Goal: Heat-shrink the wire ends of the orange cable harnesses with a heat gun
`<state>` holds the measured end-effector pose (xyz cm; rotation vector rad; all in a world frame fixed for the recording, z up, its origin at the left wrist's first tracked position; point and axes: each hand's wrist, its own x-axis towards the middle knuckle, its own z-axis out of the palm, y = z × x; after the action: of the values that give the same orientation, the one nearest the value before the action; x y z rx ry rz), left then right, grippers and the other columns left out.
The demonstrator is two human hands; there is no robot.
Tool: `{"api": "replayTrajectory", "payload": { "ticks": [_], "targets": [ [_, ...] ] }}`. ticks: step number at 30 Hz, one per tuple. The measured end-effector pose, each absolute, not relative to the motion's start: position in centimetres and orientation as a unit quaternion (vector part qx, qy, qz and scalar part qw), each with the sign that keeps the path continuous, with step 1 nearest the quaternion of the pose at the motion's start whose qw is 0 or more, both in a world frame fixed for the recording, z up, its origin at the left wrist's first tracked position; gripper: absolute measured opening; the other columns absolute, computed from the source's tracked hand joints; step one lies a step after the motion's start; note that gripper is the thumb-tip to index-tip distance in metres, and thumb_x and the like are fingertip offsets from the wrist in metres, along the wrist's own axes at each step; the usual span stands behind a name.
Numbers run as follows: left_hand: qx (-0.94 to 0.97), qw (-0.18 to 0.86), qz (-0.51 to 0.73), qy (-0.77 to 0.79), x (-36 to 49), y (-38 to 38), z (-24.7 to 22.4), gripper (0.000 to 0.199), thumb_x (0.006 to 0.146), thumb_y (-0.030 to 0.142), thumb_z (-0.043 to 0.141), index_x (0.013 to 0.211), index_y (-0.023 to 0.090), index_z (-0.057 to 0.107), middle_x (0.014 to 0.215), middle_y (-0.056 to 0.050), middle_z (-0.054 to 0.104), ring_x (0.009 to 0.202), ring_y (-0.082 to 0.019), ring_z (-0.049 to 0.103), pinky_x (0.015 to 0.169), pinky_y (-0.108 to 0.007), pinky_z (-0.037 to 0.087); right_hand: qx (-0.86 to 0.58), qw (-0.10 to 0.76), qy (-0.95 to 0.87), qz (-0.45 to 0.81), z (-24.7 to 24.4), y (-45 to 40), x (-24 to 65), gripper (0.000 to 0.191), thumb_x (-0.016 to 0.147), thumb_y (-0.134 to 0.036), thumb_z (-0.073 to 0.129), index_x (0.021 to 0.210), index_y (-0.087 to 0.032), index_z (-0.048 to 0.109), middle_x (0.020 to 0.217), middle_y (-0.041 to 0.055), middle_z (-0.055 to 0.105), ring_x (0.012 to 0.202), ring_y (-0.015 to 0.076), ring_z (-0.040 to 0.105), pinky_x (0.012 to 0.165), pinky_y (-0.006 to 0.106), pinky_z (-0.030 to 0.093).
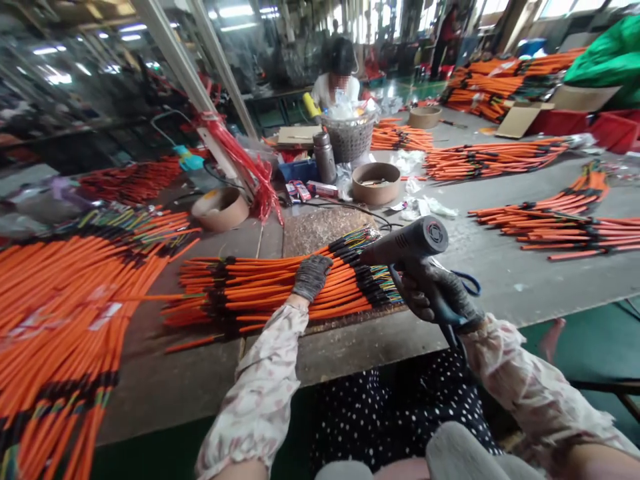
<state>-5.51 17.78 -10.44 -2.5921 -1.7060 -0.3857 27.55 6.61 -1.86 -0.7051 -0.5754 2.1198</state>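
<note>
My right hand (pixel 445 293), in a dark glove, is wrapped round the handle of a dark grey heat gun (pixel 400 243). The gun's nozzle points left, over the black-sleeved ends of a row of orange cables (pixel 270 283) laid side by side on the table. Thin coloured wires (pixel 383 277) stick out at those right-hand ends. My left hand (pixel 311 277), gloved too, rests closed on the upper cables of the row, gripping at least one; exactly how many is hidden. Beneath the row's far side lies a rough brown board (pixel 320 230).
Large orange cable piles lie at left (pixel 65 287) and back right (pixel 490 160). Behind the board stand a round cardboard tub (pixel 376 183), a flask (pixel 325 157) and a grey basket (pixel 349 137). Red ties (pixel 250 170) hang on a slanted post. A person (pixel 340 83) sits across the table.
</note>
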Motion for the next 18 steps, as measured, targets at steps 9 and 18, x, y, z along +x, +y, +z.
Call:
{"api": "replayTrajectory", "payload": {
  "ticks": [9,18],
  "targets": [
    [-0.802,0.027,-0.108,-0.587,-4.9,15.0,-11.3,0.025,0.1,0.022,0.061,0.113,0.029,0.081,0.136,-0.009,0.072,0.122,-0.035,0.062,0.101,-0.053,0.048,-0.314,0.436,-0.242,0.808,-1.3,5.1,26.9,0.048,0.079,-0.041,0.084,0.119,-0.027,0.06,0.086,-0.0007,0.055,0.059,0.012,0.047,0.039,0.02,0.04],
    [-0.792,-0.003,-0.089,-0.603,-2.7,15.9,-10.3,0.021,0.098,0.02,0.061,0.105,0.017,0.08,0.128,-0.019,0.072,0.118,-0.038,0.064,0.098,-0.054,0.052,-0.308,0.424,-0.239,0.817,-1.7,5.5,26.3,0.05,0.075,-0.041,0.086,0.113,-0.024,0.058,0.087,-0.0008,0.058,0.06,0.0099,0.048,0.043,0.018,0.043]
  ]
}}
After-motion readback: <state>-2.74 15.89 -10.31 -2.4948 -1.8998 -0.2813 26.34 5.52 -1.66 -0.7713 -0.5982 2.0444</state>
